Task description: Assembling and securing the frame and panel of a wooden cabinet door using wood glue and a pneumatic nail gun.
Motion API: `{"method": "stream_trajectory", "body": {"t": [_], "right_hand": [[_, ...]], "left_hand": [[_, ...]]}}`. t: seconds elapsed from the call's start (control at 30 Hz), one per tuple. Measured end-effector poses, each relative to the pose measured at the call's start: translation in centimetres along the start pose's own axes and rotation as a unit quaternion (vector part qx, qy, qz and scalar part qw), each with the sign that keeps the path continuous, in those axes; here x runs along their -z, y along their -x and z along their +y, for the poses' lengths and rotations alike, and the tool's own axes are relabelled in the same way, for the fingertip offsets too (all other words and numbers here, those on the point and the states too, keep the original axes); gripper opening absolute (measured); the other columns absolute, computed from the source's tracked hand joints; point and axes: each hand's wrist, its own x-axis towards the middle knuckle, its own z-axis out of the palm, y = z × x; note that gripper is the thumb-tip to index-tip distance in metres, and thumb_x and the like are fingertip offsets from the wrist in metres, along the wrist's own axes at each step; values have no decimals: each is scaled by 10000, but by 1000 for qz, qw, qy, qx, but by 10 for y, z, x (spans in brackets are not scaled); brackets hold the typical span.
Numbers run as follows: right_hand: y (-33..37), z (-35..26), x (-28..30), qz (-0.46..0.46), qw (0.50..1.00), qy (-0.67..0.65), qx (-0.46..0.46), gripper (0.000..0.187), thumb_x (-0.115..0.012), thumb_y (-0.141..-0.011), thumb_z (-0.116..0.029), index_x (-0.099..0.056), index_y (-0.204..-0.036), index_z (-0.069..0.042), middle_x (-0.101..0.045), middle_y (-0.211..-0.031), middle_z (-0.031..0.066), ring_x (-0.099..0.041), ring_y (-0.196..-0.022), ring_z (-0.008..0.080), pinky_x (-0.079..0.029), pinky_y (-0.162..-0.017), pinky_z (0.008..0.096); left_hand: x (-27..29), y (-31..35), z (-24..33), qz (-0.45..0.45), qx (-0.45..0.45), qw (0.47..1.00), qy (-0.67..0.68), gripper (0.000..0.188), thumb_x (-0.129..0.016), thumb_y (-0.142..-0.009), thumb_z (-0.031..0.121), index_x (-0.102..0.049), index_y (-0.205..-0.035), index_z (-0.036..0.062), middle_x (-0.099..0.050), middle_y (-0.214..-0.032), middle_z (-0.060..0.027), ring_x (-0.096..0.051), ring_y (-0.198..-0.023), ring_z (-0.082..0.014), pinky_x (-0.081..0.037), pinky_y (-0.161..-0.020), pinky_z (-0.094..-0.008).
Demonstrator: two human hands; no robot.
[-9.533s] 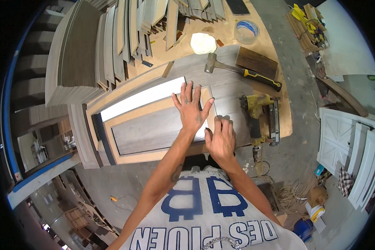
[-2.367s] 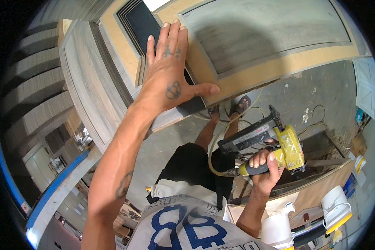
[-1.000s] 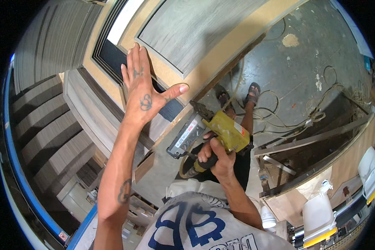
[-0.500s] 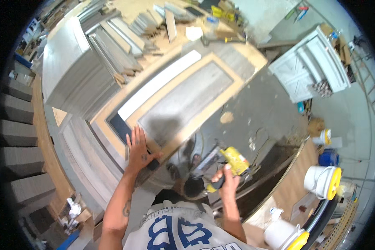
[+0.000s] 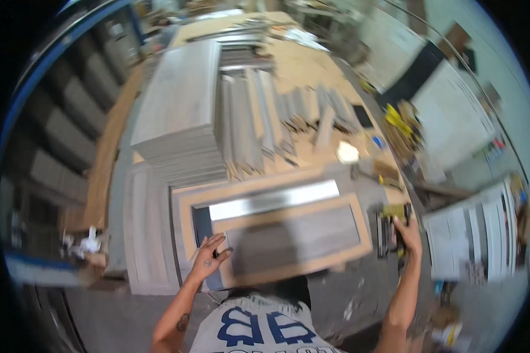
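Observation:
A yellow-and-black nail gun [image 5: 387, 230] is in my right hand [image 5: 411, 235], fingers wrapped round its handle, just past the right end of a framed panel. My left hand [image 5: 208, 259] rests at the panel's near left corner, over a dark strip [image 5: 202, 228], with thumb and fingers apart. The panel [image 5: 330, 230] has a grey wood face inside a light tan frame [image 5: 364, 226] and lies on the bench before me. Along its far side runs a long white strip [image 5: 277, 199]. My head's shadow falls across the panel, and the picture is somewhat blurred.
A tall stack of grey boards [image 5: 176, 100] stands behind the panel on the left. Loose grey strips [image 5: 241, 123] lie beside it on the bench. A hammer [image 5: 377, 176] is near the bench's right edge. A white louvred cabinet piece [image 5: 471, 232] stands on the right.
My view has turned, so the panel now lies nearly level across it. My right hand has raised the nail gun from low beside me to the panel's right end. My left hand stays at the left corner.

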Motion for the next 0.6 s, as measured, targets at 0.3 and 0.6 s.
{"method": "stream_trajectory", "body": {"t": [0.3,0.6], "right_hand": [[-122,64,-43,18,925,373,64,322,-731,-828,-296,-673,-955,-5,-650,-979,202,-620,-912,411,-495,-794,493],[-182,-35,-149,1,991,-28,132,273,-665,-885,-219,-664,-1012,23,-658,-976,188,-639,-887,319,-506,-807,402]], "left_hand": [[70,-113,165,334,122,897,264,518,-554,-990,463,-680,-992,-39,-693,-930,-102,-635,-899,-167,-497,-830,-309],[90,-149,174,449,171,818,316,579,-564,-963,526,-631,-1060,-41,-690,-930,-116,-661,-830,-169,-547,-794,-324]]}}
